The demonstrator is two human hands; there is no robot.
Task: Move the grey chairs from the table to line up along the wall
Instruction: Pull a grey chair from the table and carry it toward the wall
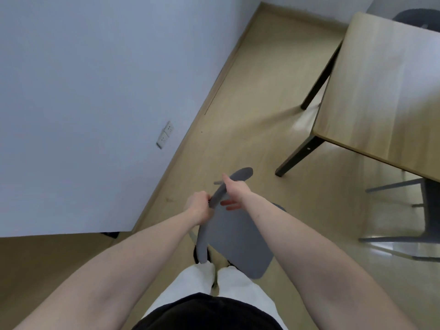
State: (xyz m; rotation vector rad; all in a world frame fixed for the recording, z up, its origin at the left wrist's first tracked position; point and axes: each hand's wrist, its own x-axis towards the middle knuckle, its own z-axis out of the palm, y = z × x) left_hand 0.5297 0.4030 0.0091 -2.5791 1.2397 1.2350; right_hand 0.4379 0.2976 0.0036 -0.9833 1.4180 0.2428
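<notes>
My left hand [197,206] and right hand [234,188] both clench the curved backrest of the stiff, light-looking grey plastic chair [235,236], the surest hold.

Chair [235,236] at 6 o'clock before person; wall [95,79] at 10; table [385,96] at 2; second chair [428,210] under table at 3.

Both hands, left [198,206] and right [234,190], grip a grey chair's [238,236] curved backrest, between wall [83,91] and bench [381,91].
</notes>
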